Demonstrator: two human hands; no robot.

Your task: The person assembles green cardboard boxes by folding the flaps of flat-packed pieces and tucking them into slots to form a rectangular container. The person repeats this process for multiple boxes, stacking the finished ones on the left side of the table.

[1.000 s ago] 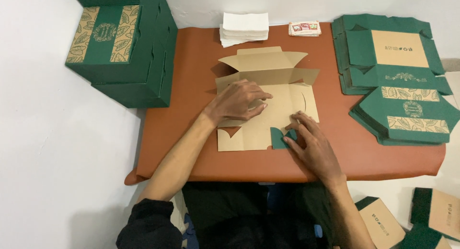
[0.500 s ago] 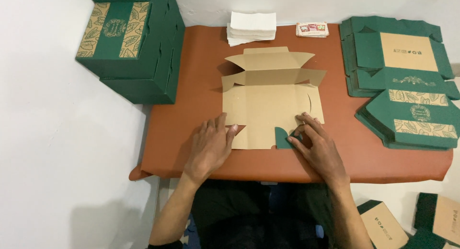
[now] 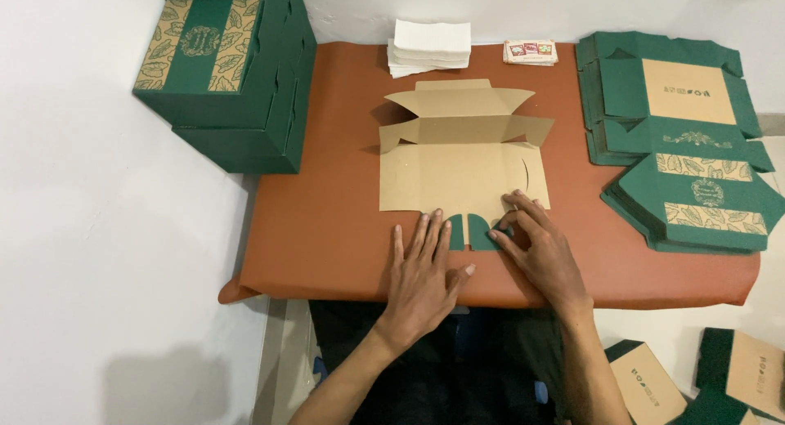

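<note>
Our right hand (image 3: 540,249) pinches the green flap (image 3: 489,233) of the flat box (image 3: 458,176) (mid-desk (image 3: 327,229)); left hand (image 3: 423,270) lies open beside it. We're mid-fold; next, crease the flap upright.

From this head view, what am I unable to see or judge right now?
- Near edge of the flat cardboard box: partly covered by the left hand and right hand.
- Green tabs: their ends hidden by both hands.
- Small card stack: too small to tell its design.
- Boxes on the floor: cut off by the bottom edge.
- Stacked green boxes: top cut off by the upper edge.
</note>
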